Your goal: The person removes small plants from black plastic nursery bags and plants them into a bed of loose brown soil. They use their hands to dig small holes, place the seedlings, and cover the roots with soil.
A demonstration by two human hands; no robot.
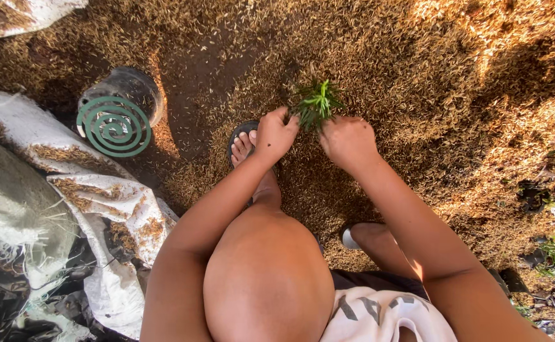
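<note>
While the person crouches over a floor of dry husks [429, 95], both hands meet at a small green seedling [317, 101] that stands upright in the husks just past the toes of one sandalled foot [243, 144]. The left hand [275, 134] is curled, its fingertips pinching the seedling's base from the left side. The right hand [348, 140] is closed in a loose fist touching the base from the right; whether its fingers grip the stem I cannot tell. Well to the left, a green spiral coil [113, 125] lies on top of a dark pot [139, 85], beside white sacks [100, 190] dusted with husks.
</note>
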